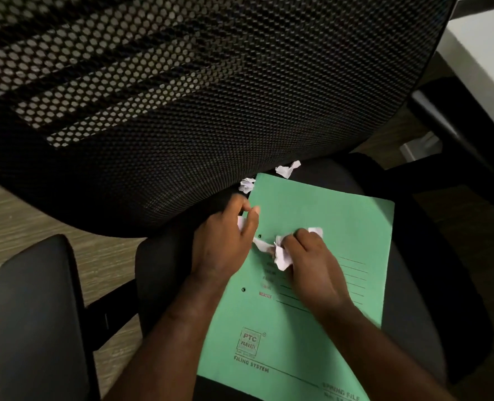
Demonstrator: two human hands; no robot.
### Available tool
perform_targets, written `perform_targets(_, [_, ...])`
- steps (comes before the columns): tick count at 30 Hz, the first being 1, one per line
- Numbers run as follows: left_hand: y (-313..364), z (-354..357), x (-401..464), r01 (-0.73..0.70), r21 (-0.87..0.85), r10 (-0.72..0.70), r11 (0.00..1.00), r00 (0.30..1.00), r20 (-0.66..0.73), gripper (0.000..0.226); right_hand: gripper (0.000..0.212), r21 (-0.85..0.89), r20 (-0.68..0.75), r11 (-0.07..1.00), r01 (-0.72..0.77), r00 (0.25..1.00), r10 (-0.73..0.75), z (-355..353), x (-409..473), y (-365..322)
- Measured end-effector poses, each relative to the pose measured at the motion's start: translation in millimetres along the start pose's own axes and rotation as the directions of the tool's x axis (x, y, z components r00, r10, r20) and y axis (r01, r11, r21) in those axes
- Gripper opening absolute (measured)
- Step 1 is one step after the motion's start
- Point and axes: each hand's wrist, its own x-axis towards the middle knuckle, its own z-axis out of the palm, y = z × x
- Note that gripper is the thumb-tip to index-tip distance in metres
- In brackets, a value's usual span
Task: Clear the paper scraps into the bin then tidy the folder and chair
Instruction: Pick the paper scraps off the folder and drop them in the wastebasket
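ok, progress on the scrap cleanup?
Early. Nothing looks finished; no bin is in view. In hand: the right hand clutches crumpled scraps over the green folder, and the left hand pinches a small scrap at the folder's edge. Left: two loose scraps by the backrest, binning, then tidying folder and chair.

Both forearms reach up from the bottom of the frame; left hand [225,235] and right hand [312,261] curl closed at centre.

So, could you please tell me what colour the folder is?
Green, with dark and red print; the folder shows clearly in the head view.
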Motion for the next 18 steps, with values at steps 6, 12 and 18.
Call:
perform_targets(6, [10, -2, -16, -0.027, -0.017, 0.028, 1.0, 0.994, 0.106, 0.019, 0.013, 0.165, -0.178, 0.978, -0.13, 0.971, 0.159, -22, -41, -11])
perform_targets(12, [23, -15, -54, -0.02, -0.065, 0.028, 0.998, 0.99, 0.136, 0.021, 0.033, 0.449, -0.362, 0.858, -0.25, 0.827, 0.43, -50, -64, -34])
perform_targets(18, [33, -40, -92, -0.129, -0.103, 0.145, 0.986, 0.975, 0.168, 0.022, 0.041, 0.619, -0.386, 0.718, -0.318, 0.673, 0.631, -64, -87, -61])
